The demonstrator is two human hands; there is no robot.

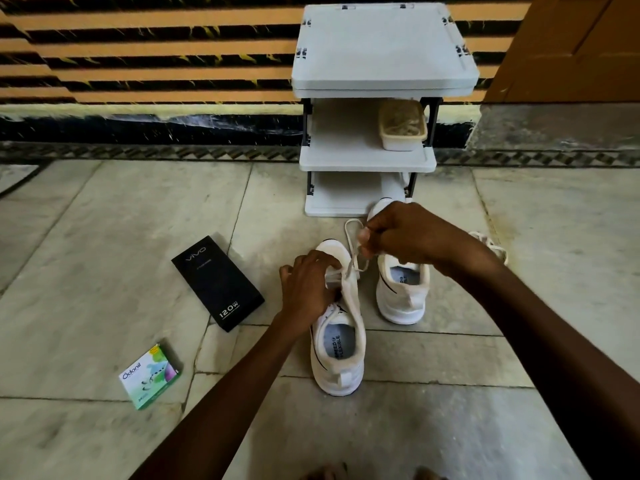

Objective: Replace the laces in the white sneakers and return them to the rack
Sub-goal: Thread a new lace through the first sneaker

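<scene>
White sneaker point(341, 344) braced by the left hand point(308, 289) gripping its upper; right hand point(408, 237) pinches the lace point(352, 263) above; a hard tug could unthread it.

The left hand point(308, 289) grips the near sneaker point(341, 344) while the right hand point(408, 237) pinches its lace point(351, 233).

This is a home, on the stretch of floor beside a doorway. A small white plastic shoe rack point(381, 50) stands against a wall point(156, 46) painted in orange and black stripes, next to a brown wooden door point(571, 46). The floor point(104, 237) is pale veined stone slabs with a patterned border along the wall. A black phone box point(217, 283) and a little air-freshener carton point(149, 376) lie loose on it.
</scene>
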